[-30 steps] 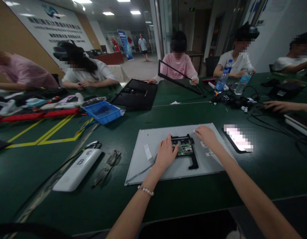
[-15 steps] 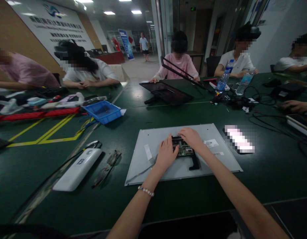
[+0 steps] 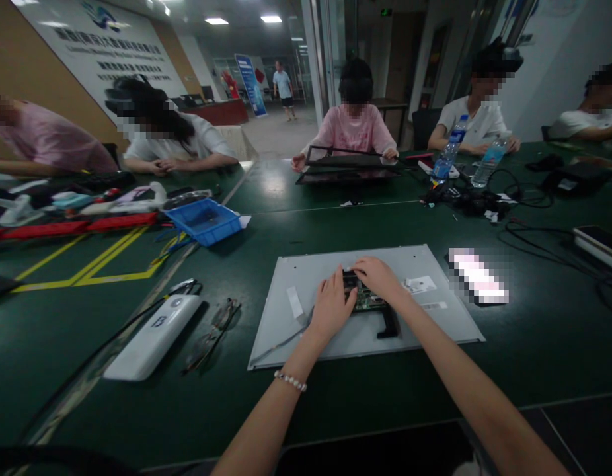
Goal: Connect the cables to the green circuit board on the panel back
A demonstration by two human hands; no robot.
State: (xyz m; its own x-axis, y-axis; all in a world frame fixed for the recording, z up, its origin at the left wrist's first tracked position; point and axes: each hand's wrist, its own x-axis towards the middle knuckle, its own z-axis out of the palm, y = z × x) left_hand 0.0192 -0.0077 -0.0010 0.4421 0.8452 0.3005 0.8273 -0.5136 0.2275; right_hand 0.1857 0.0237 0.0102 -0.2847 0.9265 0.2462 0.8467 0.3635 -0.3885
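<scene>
A grey metal panel point(image 3: 330, 344) lies flat on the green table in front of me. A small green circuit board in a black bracket point(image 3: 373, 305) sits on its middle. My left hand point(image 3: 330, 305) rests on the board's left side with fingers curled down onto it. My right hand point(image 3: 380, 277) covers the board's top, fingers bent and pressed on it. Whether either hand grips a part is hidden. A white strip of tape point(image 3: 295, 302) and a thin cable lie on the panel to the left of my hands.
A lit phone point(image 3: 477, 277) lies right of the panel. A white power pack point(image 3: 152, 338) and folded glasses point(image 3: 211, 334) lie to the left, a blue bin point(image 3: 204, 221) beyond. Several people sit around the table; one opposite holds a dark screen frame point(image 3: 348, 165). Bottles and cables are at back right.
My right hand has moved left from the panel's upper right onto the circuit board. The person opposite has lowered the dark frame flat onto their screen.
</scene>
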